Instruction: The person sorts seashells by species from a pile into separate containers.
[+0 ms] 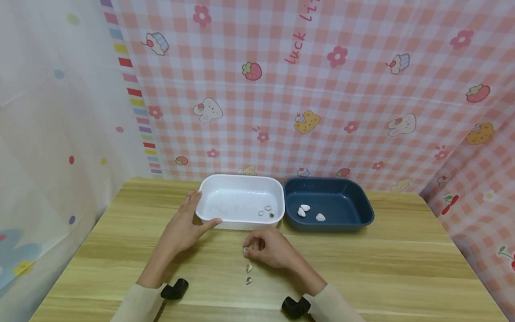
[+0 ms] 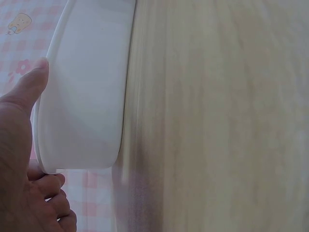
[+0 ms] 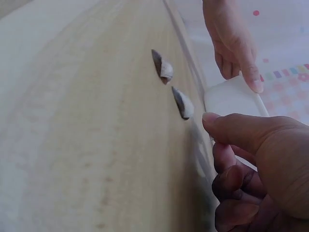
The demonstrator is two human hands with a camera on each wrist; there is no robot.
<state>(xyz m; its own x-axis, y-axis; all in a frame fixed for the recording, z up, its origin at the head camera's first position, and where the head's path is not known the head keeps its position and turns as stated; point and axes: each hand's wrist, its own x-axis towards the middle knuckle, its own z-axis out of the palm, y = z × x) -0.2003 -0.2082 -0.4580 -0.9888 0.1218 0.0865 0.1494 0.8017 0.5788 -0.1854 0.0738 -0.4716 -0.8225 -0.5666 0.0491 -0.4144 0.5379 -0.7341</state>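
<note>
My left hand (image 1: 186,226) grips the near left corner of a white plastic basin (image 1: 241,225), with the thumb on the front rim and the fingers around the left end. Just in front of that basin, my right hand (image 1: 270,248) pinches a small seashell (image 1: 245,250) between thumb and fingertips, low over the table. The held shell is hidden by the fingers in the right wrist view. Two more small seashells, a farther one (image 1: 249,268) and a nearer one (image 1: 248,281), lie on the table in a line toward me. Inside the white basin are three small shells (image 1: 268,208).
A dark blue basin (image 1: 329,227) stands close against the white one on the right. Three white shells (image 1: 320,217) lie inside it. Behind both basins hangs a pink checked cloth (image 1: 281,134). The wooden table (image 1: 402,268) extends to the right and toward me.
</note>
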